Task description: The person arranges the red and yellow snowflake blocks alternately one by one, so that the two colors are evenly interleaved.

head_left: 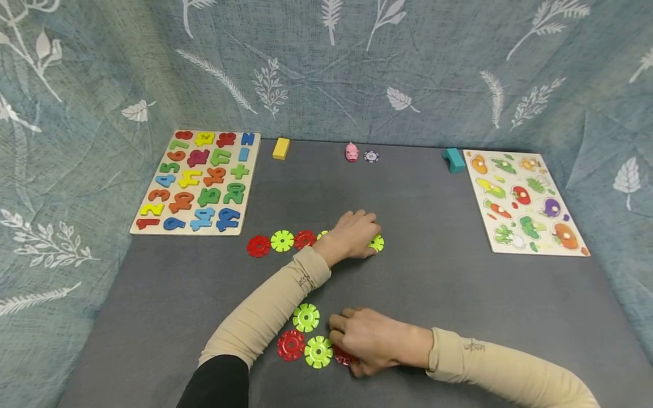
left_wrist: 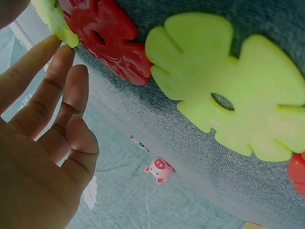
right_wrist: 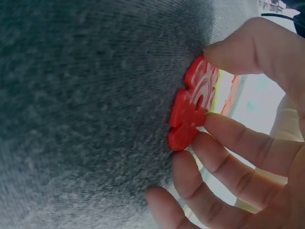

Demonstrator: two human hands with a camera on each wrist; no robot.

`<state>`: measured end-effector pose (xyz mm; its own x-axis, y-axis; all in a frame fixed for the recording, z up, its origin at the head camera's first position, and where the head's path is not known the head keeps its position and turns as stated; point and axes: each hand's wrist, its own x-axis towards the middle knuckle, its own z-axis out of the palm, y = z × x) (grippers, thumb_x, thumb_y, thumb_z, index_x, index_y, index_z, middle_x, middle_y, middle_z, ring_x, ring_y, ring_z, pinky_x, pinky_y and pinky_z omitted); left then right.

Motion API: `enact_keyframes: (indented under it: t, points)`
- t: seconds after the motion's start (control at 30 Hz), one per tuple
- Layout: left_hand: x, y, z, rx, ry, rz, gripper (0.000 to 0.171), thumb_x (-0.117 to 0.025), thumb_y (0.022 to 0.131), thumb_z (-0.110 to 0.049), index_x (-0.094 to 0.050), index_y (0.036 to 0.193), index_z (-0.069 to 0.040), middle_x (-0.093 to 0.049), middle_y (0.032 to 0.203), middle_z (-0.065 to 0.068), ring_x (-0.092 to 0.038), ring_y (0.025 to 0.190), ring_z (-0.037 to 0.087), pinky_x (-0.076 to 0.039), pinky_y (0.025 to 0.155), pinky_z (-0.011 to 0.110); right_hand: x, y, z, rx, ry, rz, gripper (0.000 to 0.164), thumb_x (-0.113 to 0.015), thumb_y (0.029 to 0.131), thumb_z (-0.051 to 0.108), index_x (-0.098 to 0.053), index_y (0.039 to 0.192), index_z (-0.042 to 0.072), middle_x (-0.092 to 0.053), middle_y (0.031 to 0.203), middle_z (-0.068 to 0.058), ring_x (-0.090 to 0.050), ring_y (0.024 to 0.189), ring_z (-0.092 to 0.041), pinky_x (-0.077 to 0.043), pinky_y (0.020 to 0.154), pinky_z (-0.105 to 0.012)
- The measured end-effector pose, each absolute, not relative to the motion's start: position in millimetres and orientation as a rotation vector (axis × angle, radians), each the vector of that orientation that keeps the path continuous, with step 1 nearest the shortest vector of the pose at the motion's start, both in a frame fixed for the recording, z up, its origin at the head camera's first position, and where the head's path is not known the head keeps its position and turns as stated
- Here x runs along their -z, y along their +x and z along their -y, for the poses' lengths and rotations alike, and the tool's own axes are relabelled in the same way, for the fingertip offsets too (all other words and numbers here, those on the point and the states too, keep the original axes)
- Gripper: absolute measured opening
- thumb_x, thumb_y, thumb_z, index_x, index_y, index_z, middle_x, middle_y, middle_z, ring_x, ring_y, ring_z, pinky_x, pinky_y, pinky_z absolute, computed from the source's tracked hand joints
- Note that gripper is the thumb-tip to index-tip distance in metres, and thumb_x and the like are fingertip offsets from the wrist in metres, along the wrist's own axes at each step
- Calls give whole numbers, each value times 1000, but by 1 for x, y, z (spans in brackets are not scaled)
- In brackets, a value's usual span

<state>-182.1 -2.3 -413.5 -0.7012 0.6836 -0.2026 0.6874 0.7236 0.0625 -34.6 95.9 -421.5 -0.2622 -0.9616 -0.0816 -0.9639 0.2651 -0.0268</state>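
In the head view my left hand [head_left: 352, 235] reaches over a row of notched plastic discs. Its thumb and fingertips pinch the edges of a yellow-green disc [left_wrist: 59, 24] at the row's right end. Beside that one lie a red disc [left_wrist: 102, 38] and a larger-looking yellow-green disc [left_wrist: 228, 90] in the left wrist view; my hand hides part of the row from above. Nearer the front, my right hand [head_left: 369, 340] pinches a red disc [right_wrist: 195, 105] between thumb and fingers. To its left lie two yellow-green discs and a red disc [head_left: 291, 345].
A wooden number board [head_left: 191, 184] stands at the left, a vegetable puzzle board [head_left: 528, 204] at the right. Along the back sit a yellow block [head_left: 281, 148], a pink pig figure [head_left: 351, 152], a poker chip [head_left: 371, 156] and a teal arch block [head_left: 453, 160], before a leaf-patterned cloth.
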Motion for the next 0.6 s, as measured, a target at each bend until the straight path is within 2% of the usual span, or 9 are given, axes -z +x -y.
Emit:
enact_keyframes:
  t: [0.27,0.6]
  points:
    - [413,-181,2,11,1083,-2716,42,-67,89,-43,-66,121,-17,-61,114,2,-57,101,21,-46,82,37,422,-31,-96,-66,-1889,-2462,42,-75,62,37,-64,97,17,-58,94,5,-54,73,-10,-50,68,-23]
    - [415,-181,1,24,1068,-2720,42,-66,89,-43,-66,122,-17,-62,115,2,-57,101,21,-47,84,37,424,-29,-101,-50,-1841,-2470,45,-75,65,35,-64,105,18,-59,100,5,-56,82,-10,-48,64,-24]
